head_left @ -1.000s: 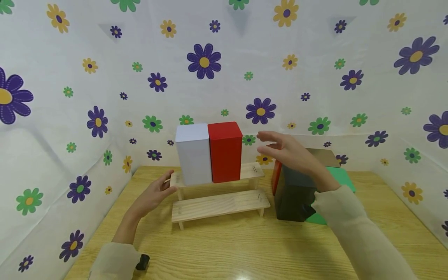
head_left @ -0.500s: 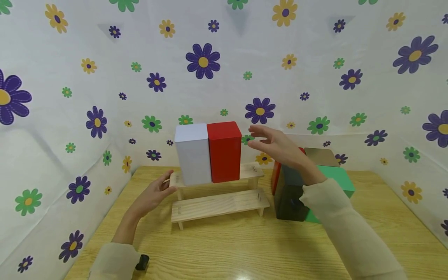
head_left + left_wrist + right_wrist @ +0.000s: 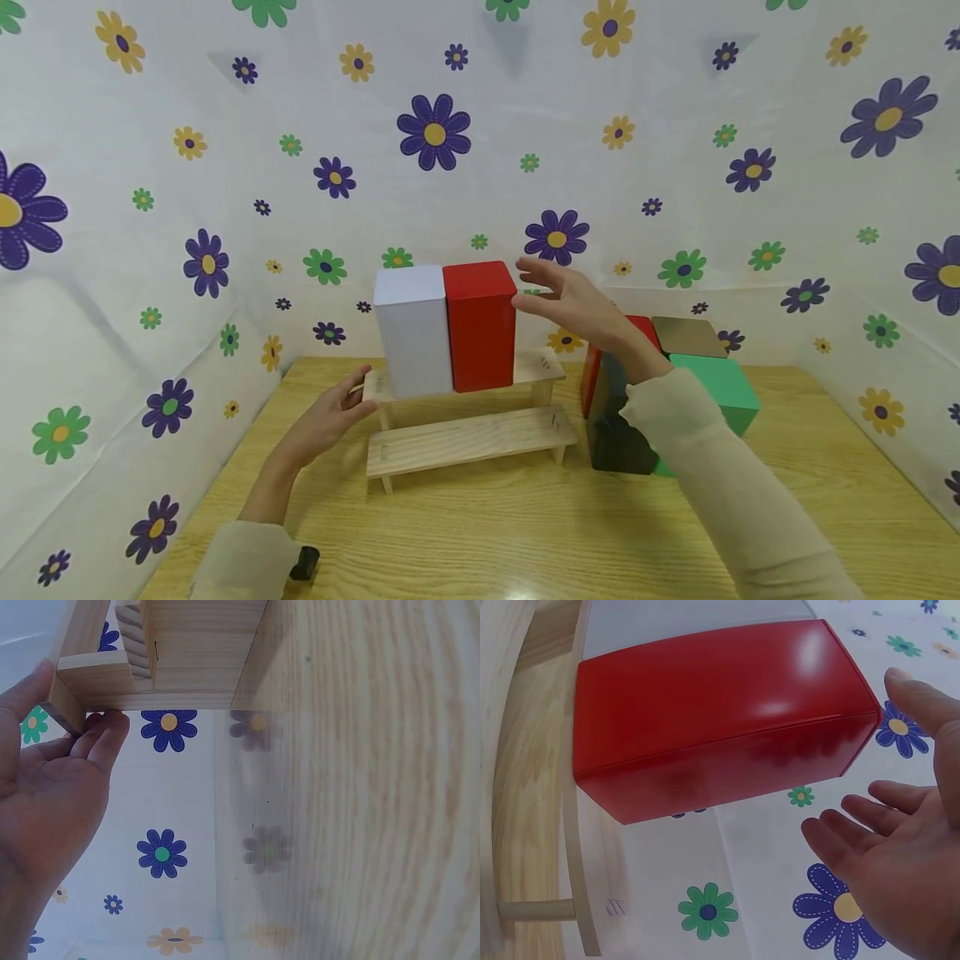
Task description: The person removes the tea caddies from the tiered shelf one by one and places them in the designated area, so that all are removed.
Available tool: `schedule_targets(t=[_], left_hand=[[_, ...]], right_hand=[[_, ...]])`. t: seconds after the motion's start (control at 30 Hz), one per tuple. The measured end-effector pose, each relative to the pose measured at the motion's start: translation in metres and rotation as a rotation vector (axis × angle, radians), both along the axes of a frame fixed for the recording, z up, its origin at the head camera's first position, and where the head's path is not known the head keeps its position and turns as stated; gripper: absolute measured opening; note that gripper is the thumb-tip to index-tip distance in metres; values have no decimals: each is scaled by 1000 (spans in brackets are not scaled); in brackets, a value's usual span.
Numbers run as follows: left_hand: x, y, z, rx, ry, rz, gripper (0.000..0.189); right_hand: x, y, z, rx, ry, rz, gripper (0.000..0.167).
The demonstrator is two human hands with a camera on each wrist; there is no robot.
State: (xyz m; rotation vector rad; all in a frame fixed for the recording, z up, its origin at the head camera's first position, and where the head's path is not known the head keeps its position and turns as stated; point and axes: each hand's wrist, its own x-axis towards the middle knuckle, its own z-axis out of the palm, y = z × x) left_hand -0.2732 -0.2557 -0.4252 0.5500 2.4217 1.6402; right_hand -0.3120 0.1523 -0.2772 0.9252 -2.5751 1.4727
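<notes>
On the upper step of a two-tier wooden shelf [image 3: 472,437], a white box [image 3: 412,333] and a red box [image 3: 482,329] stand upright side by side. My left hand [image 3: 326,425] grips the left end of the upper step; in the left wrist view its thumb and fingers [image 3: 105,742] lie on either side of the wood [image 3: 67,705]. Right of the red box's top hovers my right hand [image 3: 566,300], fingers spread from the thumb. The right wrist view shows a gap between that hand [image 3: 907,847] and the glossy red box [image 3: 720,712]. Nothing is in the right hand.
To the right of the shelf, a dark box [image 3: 618,433], a green box [image 3: 716,387], a brown-topped box [image 3: 690,336] and another red box [image 3: 643,327] stand close together, partly behind my right forearm. A flowered cloth [image 3: 480,167] hangs behind the wooden table [image 3: 450,542].
My right hand has moved left and slightly up, from above the dark box to beside the red box's top. The left hand and the boxes have stayed in place.
</notes>
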Motion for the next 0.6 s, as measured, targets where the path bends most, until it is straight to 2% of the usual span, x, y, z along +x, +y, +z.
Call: schedule_targets(t=[0.37, 0.6], left_hand=[[2, 1, 1, -14, -7, 16, 81], [2, 1, 1, -15, -3, 13, 81]], right_hand=[[-9, -14, -9, -56, -39, 61, 84], [-12, -18, -12, -105, -65, 101, 84]])
